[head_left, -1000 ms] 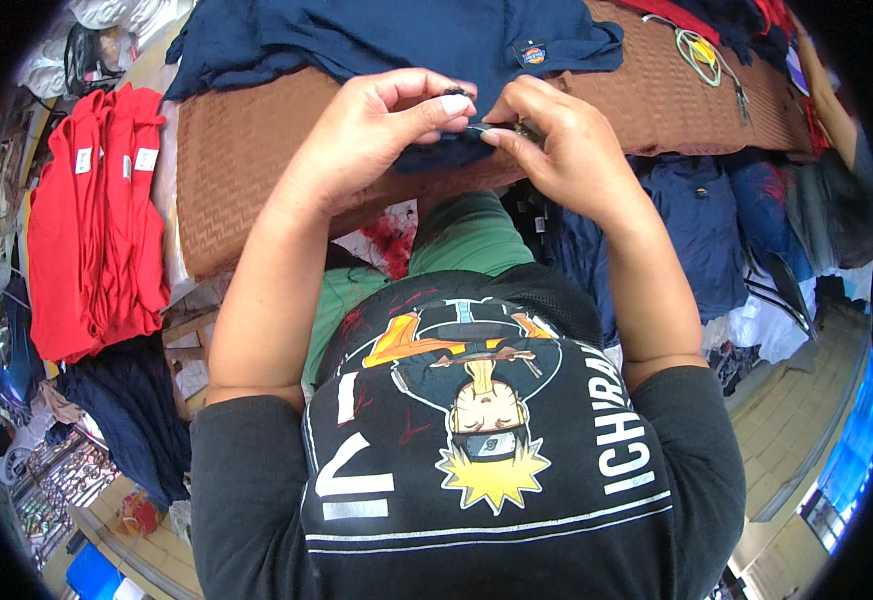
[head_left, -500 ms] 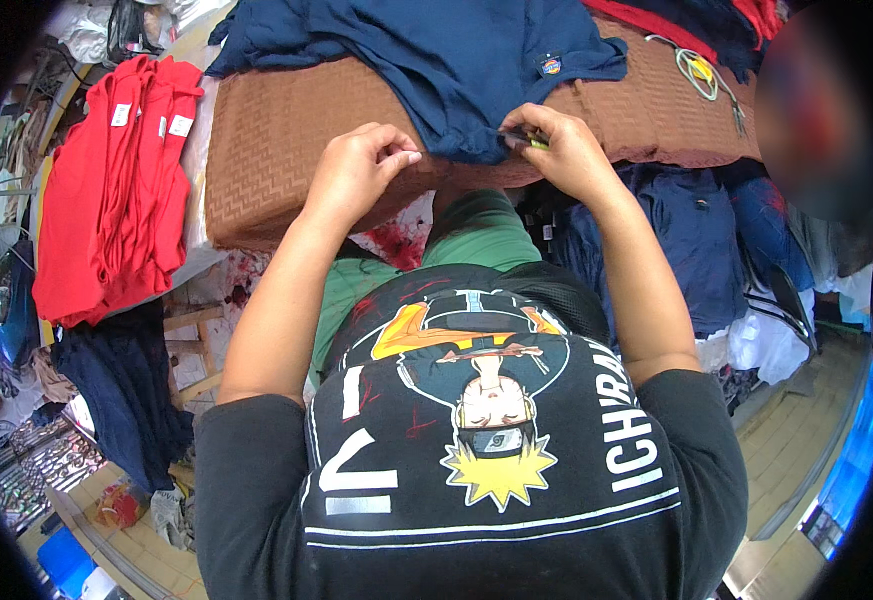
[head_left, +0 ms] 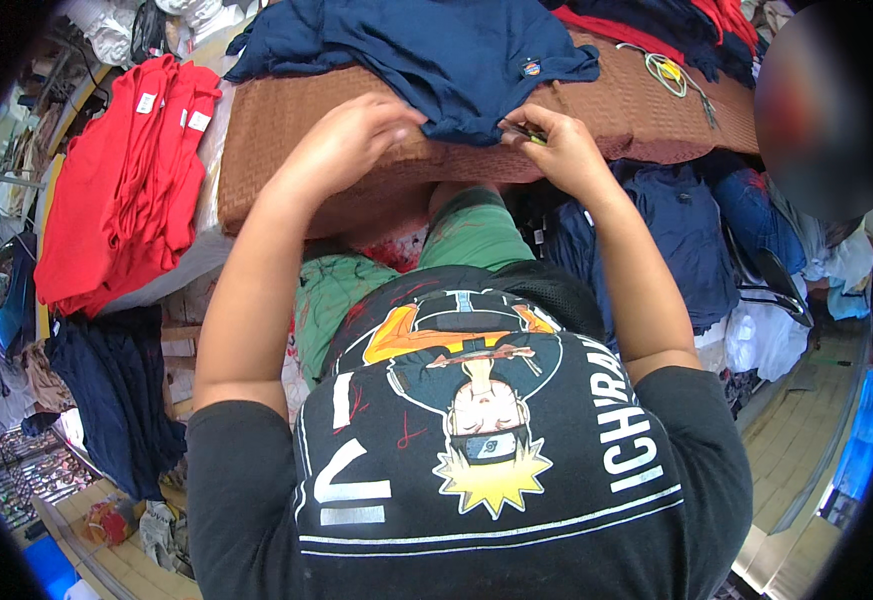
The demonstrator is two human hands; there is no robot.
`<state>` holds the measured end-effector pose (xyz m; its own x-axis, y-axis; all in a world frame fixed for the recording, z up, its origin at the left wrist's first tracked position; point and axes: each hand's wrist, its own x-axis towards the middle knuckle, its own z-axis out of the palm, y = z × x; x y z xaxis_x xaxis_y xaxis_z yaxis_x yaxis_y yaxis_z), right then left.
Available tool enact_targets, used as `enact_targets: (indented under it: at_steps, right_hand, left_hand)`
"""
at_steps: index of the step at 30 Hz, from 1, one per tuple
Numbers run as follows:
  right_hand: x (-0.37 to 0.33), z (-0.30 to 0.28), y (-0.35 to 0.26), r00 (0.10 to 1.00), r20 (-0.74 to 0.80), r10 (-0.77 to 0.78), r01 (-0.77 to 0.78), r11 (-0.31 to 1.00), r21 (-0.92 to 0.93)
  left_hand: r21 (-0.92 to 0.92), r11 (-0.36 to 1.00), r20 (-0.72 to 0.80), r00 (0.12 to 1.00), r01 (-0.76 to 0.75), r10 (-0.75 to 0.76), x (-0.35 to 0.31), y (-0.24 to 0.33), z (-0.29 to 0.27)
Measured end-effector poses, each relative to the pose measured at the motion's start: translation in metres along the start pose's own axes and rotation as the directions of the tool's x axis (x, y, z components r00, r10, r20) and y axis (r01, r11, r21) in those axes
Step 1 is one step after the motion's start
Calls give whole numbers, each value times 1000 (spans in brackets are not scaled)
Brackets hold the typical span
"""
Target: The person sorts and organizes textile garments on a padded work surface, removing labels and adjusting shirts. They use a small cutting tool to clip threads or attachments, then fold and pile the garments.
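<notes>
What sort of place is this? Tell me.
Probably a clothing workshop or stall: red clothes with white tags, a navy garment on brown cloth, and more navy clothes at the right.

shirt (head_left: 446,60): on table (head_left: 276,110) | garment pile (head_left: 131,200): left | cord (head_left: 689,84): on table, right

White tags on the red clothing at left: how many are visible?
3, high on the red clothing: a left tag, a narrow middle tag and a right tag near the edge. Folds may hide others.
</notes>
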<state>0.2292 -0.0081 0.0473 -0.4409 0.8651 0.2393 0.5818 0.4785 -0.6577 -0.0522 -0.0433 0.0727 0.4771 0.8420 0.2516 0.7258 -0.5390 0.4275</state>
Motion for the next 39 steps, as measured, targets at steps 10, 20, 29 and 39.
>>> enact_targets:
  at_steps: [10, 20, 29, 39]
  right_hand:
    - [6, 37, 11, 968, -239, -81, 88, 996, 18]
    - [28, 13, 36, 979, -188, 79, -32, 969, 243]
    - [49, -11, 25, 998, 0, 63, -57, 917, 395]
    - [53, -8, 21, 943, 278, 182, -313, 767, 561]
  left_hand:
    - [-71, 996, 21, 999, 45, -43, 72, -10, 36]
    - [-805, 423, 224, 873, 417, -433, 91, 8, 43]
    - [-730, 517, 258, 881, 447, -397, 100, 7, 37]
    - [-622, 654, 166, 888, 431, -428, 100, 26, 33]
